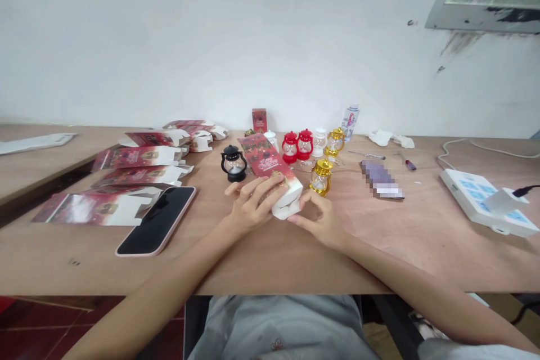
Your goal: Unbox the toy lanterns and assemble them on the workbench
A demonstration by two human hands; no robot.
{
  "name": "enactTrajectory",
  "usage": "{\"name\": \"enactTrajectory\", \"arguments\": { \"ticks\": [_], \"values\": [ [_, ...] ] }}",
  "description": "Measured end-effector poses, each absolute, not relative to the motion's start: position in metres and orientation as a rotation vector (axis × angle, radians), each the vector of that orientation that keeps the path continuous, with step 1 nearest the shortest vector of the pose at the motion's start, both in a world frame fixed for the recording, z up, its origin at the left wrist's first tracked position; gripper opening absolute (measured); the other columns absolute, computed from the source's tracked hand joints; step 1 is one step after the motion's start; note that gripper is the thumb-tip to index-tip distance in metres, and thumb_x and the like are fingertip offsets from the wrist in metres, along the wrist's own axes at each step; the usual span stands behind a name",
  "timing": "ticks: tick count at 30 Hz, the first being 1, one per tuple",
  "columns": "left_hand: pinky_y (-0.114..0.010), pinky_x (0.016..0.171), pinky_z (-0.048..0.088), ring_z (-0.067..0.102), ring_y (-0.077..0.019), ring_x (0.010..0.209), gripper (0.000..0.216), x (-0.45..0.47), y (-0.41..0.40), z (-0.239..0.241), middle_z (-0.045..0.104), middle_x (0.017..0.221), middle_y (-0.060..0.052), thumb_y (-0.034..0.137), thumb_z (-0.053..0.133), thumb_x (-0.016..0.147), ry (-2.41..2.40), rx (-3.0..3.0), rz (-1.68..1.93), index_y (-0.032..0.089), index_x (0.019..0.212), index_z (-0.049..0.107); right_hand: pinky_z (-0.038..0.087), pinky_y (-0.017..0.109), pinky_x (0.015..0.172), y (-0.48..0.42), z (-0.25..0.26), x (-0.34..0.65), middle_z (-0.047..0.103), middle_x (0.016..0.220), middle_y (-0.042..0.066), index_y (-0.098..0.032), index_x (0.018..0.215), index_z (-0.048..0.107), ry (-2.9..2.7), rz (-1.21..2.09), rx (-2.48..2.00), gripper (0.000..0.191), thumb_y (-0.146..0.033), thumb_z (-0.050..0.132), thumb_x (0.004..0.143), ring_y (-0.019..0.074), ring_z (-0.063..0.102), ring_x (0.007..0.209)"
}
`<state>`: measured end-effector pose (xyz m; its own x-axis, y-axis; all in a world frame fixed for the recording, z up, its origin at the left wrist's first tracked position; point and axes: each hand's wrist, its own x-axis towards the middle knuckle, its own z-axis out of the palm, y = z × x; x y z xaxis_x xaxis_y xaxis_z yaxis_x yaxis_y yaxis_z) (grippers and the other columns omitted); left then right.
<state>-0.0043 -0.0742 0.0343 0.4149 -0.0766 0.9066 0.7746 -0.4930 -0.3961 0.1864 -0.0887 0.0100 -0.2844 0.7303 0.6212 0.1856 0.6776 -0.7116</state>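
Observation:
A long red carton [266, 164] with white end flaps lies on the wooden table [261, 259] at its middle. My left hand [252, 205] grips the carton's near end, fingers wrapped over the top. My right hand [318, 219] pinches the white flap at that same end. A gold toy lantern [321, 176] stands just behind my right hand. A black lantern [233, 163] stands left of the carton. Behind the carton stand two red lanterns [297, 145], a white one [319, 142] and another gold one [334, 143].
Several flat red cartons [139, 171] are spread at the left, with a phone [158, 219] face up beside them. A white power strip [485, 201] with a plug lies at the right. A small bottle [350, 121], an upright red box [259, 120], and small tools sit near the wall.

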Motion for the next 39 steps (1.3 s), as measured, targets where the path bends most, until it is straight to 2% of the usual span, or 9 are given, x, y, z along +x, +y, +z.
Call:
{"name": "enactTrajectory", "arguments": {
  "ticks": [4,7,11,16,20,25,29,35,39],
  "values": [
    [-0.035,0.089,0.027,0.055,-0.0173,0.082,0.023,-0.004,-0.074,0.034,0.073,0.092,0.0,0.037,0.06,0.083,-0.59,-1.732,-1.209,0.03,0.105,0.06,0.043,0.028,0.067,-0.089,0.009,0.189,0.056,0.077,-0.001,-0.022,0.08,0.048,-1.826,0.684,-0.65,0.026,-0.043,0.063,0.078,0.0148,0.054,0.072],
    [-0.034,0.09,0.026,0.054,-0.0167,0.084,0.022,-0.005,-0.073,0.034,0.073,0.094,0.0,0.034,0.065,0.081,-0.559,-1.729,-1.196,0.029,0.102,0.062,0.044,0.028,0.069,-0.09,0.011,0.188,0.057,0.079,0.0,-0.022,0.081,0.049,-1.818,0.727,-0.648,0.018,-0.037,0.057,0.083,0.0145,0.055,0.074],
    [-0.032,0.093,0.024,0.054,-0.0154,0.09,0.029,-0.007,-0.072,0.031,0.072,0.097,0.001,0.028,0.072,0.075,-0.546,-1.776,-1.164,0.03,0.102,0.061,0.047,0.031,0.079,-0.092,0.012,0.183,0.057,0.091,0.003,-0.022,0.088,0.048,-1.764,0.66,-0.748,0.013,-0.03,0.058,0.082,0.016,0.056,0.085],
    [-0.034,0.098,0.021,0.057,-0.0131,0.087,0.029,-0.009,-0.074,0.03,0.072,0.097,0.009,0.033,0.068,0.078,-0.488,-1.78,-1.024,0.041,0.105,0.06,0.049,0.038,0.089,-0.091,0.005,0.179,0.052,0.119,0.009,-0.025,0.12,0.04,-1.714,0.604,-0.744,0.045,-0.027,0.061,0.08,0.021,0.054,0.109],
    [-0.032,0.098,0.021,0.058,-0.0123,0.087,0.025,-0.006,-0.077,0.033,0.071,0.099,0.01,0.032,0.066,0.08,-0.449,-1.816,-1.033,0.042,0.103,0.062,0.046,0.043,0.098,-0.089,0.001,0.18,0.046,0.132,0.01,-0.028,0.132,0.033,-1.727,0.5,-0.727,0.057,-0.028,0.06,0.082,0.023,0.047,0.122],
    [-0.032,0.096,0.021,0.058,-0.0137,0.086,0.017,-0.002,-0.077,0.037,0.072,0.099,0.009,0.029,0.068,0.079,-0.384,-1.831,-1.112,0.037,0.093,0.065,0.046,0.044,0.099,-0.089,0.005,0.182,0.049,0.13,0.009,-0.028,0.133,0.036,-1.779,0.377,-0.686,0.061,-0.029,0.064,0.079,0.024,0.048,0.122],
    [-0.032,0.095,0.023,0.057,-0.0123,0.082,0.015,0.001,-0.077,0.038,0.072,0.098,0.009,0.027,0.07,0.077,-0.392,-1.758,-1.068,0.036,0.089,0.065,0.049,0.042,0.095,-0.092,0.009,0.182,0.055,0.123,0.009,-0.028,0.131,0.039,-1.791,0.328,-0.695,0.055,-0.027,0.062,0.081,0.0224,0.054,0.115],
    [-0.034,0.094,0.025,0.059,-0.0132,0.082,0.022,0.0,-0.078,0.034,0.072,0.095,0.01,0.029,0.068,0.078,-0.46,-1.729,-1.042,0.04,0.097,0.063,0.049,0.04,0.096,-0.094,0.007,0.185,0.055,0.125,0.008,-0.03,0.138,0.031,-1.825,0.123,-0.64,0.062,-0.017,0.057,0.083,0.0218,0.053,0.118],
    [-0.034,0.097,0.023,0.061,-0.0126,0.084,0.025,-0.001,-0.078,0.033,0.072,0.096,0.008,0.028,0.066,0.08,-0.466,-1.761,-1.033,0.042,0.101,0.061,0.05,0.04,0.093,-0.093,0.01,0.186,0.055,0.122,0.008,-0.032,0.134,0.038,-1.883,-0.01,-0.587,0.057,-0.011,0.052,0.083,0.0218,0.055,0.115]
  ]
}}
